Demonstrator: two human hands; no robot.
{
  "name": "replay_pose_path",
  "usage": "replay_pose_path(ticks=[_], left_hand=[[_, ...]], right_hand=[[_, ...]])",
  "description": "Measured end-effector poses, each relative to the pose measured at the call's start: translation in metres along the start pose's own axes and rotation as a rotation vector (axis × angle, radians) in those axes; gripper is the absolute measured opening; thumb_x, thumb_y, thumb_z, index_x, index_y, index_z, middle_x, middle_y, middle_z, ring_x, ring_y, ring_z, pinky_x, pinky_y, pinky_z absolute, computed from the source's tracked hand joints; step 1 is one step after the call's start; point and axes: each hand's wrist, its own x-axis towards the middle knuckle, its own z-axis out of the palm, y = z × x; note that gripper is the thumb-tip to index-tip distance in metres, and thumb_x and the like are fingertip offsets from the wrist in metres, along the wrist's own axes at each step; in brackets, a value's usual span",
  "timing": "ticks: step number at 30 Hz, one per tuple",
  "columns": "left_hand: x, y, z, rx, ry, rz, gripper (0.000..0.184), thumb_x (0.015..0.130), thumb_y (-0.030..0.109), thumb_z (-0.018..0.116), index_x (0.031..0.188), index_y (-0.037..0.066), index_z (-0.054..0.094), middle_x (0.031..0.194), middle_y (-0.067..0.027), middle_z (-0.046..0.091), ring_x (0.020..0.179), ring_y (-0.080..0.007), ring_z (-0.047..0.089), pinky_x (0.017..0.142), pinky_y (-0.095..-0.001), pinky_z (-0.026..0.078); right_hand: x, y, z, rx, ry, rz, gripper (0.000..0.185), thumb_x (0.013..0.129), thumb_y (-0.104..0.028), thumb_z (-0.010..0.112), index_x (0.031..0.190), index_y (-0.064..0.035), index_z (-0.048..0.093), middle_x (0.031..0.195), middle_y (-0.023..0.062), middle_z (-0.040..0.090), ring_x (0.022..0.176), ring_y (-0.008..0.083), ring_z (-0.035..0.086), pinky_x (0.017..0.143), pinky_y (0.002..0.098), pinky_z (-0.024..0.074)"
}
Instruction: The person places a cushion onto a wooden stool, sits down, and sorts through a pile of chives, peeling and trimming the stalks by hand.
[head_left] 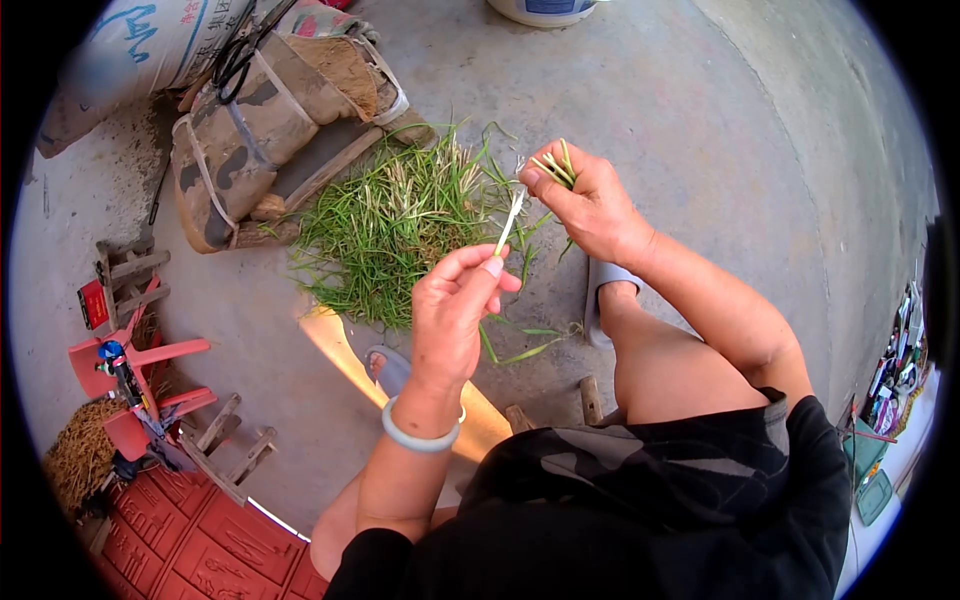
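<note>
Near centre, a pale stalk (510, 223) juts above our left hand (455, 315), which pinches it; higher up, our right hand (597, 210) clutches green stems (566, 160).

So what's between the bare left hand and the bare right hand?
Head view: a slim white stalk, held by the left hand, its tip near the right hand.

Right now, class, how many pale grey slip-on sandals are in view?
2: the left sandal, on the left foot, just below the heap of thin green stalks, and the right sandal, on the right foot, below the bare right hand. Both are partly hidden.
</note>
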Motion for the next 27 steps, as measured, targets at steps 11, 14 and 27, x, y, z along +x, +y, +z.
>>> replay_pose_path(ticks=[11,14,27], left_hand=[[0.000,-0.002,-0.007,-0.129,0.095,0.011,0.013,0.090,0.008,0.057,0.098,-0.001,0.063,0.070,-0.0064,0.063,0.054,-0.0051,0.046,0.049,-0.0168,0.034],[0.000,-0.001,-0.006,-0.165,0.086,-0.009,0.012,0.091,0.009,0.056,0.098,0.000,0.062,0.073,-0.0070,0.064,0.056,-0.0063,0.049,0.051,-0.0180,0.036],[0.006,-0.010,0.000,-0.168,0.018,0.028,0.011,0.092,0.011,0.056,0.099,0.003,0.060,0.085,-0.0065,0.066,0.067,-0.0078,0.055,0.060,-0.0214,0.042]], right_hand=[[0.023,0.018,-0.022,-0.363,0.107,-0.046,0.023,0.087,-0.021,0.065,0.080,-0.0006,0.057,0.061,0.0035,0.052,0.060,0.0096,0.042,0.055,0.0309,0.0405],[0.014,-0.003,-0.021,-0.406,-0.041,0.070,0.028,0.083,-0.027,0.068,0.078,-0.0013,0.059,0.064,0.0127,0.056,0.059,0.0182,0.049,0.060,0.0356,0.0445],[-0.008,-0.007,0.017,0.485,-0.361,0.164,0.012,0.086,-0.013,0.067,0.083,-0.0025,0.064,0.076,0.0004,0.062,0.076,0.0056,0.055,0.069,0.0240,0.0453]])
